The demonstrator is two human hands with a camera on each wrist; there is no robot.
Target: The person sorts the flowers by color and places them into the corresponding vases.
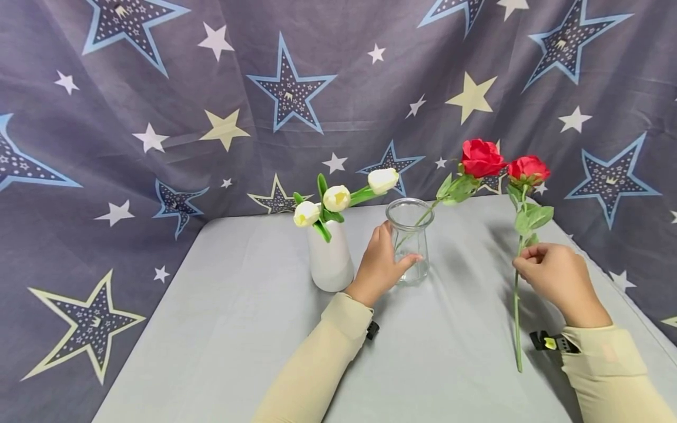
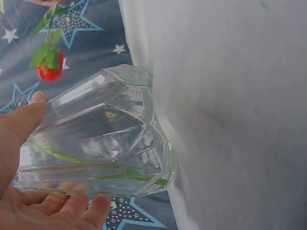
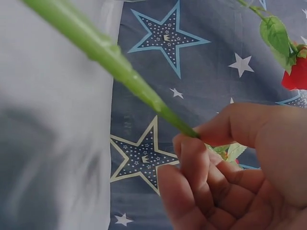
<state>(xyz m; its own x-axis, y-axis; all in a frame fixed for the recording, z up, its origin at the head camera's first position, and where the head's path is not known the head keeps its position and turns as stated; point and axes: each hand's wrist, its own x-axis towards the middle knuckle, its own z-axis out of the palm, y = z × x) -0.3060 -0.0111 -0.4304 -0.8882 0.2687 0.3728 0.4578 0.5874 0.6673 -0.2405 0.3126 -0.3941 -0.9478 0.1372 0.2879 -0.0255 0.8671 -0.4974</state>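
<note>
My left hand (image 1: pixel 379 264) holds the clear glass vase (image 1: pixel 419 247) from its left side, thumb across the front and fingers behind. Upright on the table, the vase has one red rose (image 1: pixel 481 158) leaning out to the right. Through the faceted glass (image 2: pixel 105 129) in the left wrist view, a green stem (image 2: pixel 132 177) reaches down near the base. Right of the vase, my right hand (image 1: pixel 562 282) pinches a second red rose (image 1: pixel 529 170) by its stem between thumb and fingertips. That rose is upright, its bare lower stem (image 3: pixel 129 76) extending below the hand.
Left of the glass vase stands a white vase (image 1: pixel 330 264) with white tulips (image 1: pixel 337 198), close to my left wrist. A grey cloth covers the table (image 1: pixel 227 329). Behind it hangs a dark curtain (image 1: pixel 359 106) printed with stars.
</note>
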